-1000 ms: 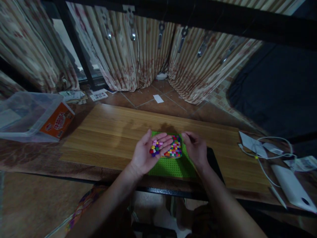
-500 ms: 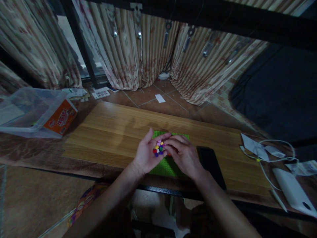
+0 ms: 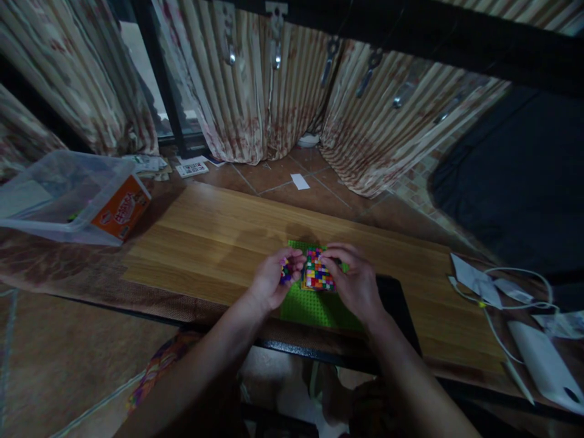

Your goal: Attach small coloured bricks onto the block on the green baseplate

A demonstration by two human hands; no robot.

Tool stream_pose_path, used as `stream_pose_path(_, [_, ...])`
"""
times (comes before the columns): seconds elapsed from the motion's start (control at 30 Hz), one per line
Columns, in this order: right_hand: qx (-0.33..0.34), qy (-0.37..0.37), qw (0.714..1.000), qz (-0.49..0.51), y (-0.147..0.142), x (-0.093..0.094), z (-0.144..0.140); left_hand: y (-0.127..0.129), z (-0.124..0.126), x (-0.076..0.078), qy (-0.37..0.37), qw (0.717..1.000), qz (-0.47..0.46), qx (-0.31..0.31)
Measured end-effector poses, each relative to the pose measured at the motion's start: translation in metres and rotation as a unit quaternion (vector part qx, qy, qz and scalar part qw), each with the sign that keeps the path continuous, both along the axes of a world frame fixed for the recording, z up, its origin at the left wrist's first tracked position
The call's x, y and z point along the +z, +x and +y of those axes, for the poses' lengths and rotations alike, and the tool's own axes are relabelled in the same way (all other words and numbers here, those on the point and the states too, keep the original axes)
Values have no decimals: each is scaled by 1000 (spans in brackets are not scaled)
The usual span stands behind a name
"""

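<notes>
A green studded baseplate (image 3: 314, 307) lies on the wooden board (image 3: 219, 243) near its front edge. On its far part sits a block of many small coloured bricks (image 3: 316, 274). My left hand (image 3: 272, 285) is cupped around a handful of loose coloured bricks (image 3: 286, 272), just left of the block. My right hand (image 3: 353, 281) rests over the right side of the block, its fingertips touching the block's far edge. Whether the fingertips pinch a brick is hidden.
A black phone (image 3: 396, 301) lies right of the baseplate, partly under my right wrist. A clear plastic bin with an orange label (image 3: 77, 198) stands at the left. White cables, papers and a white device (image 3: 542, 365) lie at the right. Curtains hang behind.
My right hand has left the loose bricks in my left palm and moved onto the coloured block. My left hand has curled closed around its bricks.
</notes>
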State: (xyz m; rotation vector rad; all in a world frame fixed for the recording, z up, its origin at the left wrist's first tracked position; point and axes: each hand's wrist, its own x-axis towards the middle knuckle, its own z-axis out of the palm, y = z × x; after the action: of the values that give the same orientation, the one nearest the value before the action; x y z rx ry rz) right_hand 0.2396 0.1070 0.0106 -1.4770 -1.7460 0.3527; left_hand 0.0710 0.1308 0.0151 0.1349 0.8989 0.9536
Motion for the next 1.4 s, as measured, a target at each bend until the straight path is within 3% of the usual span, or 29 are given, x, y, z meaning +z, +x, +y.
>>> stream_pose_path(0.2, [-5, 16, 1000, -23, -10, -9, 6, 4, -2, -1, 6, 1000, 25, 0])
stream_pose_path(0.43, [-28, -7, 999, 24, -9, -22, 15, 8, -4, -7, 18, 999, 28, -10])
stream_pose_path(0.6, [-15, -49, 996, 80, -10, -20, 19, 13, -4, -14, 37, 998, 43, -16])
stream_pose_path(0.83, [-10, -165, 980, 115, -7, -15, 24, 18, -2, -25, 85, 995, 51, -24])
stream_pose_path(1.4, [13, -183, 976, 115, -1, -20, 34, 24, -3, -29, 78, 994, 75, -16])
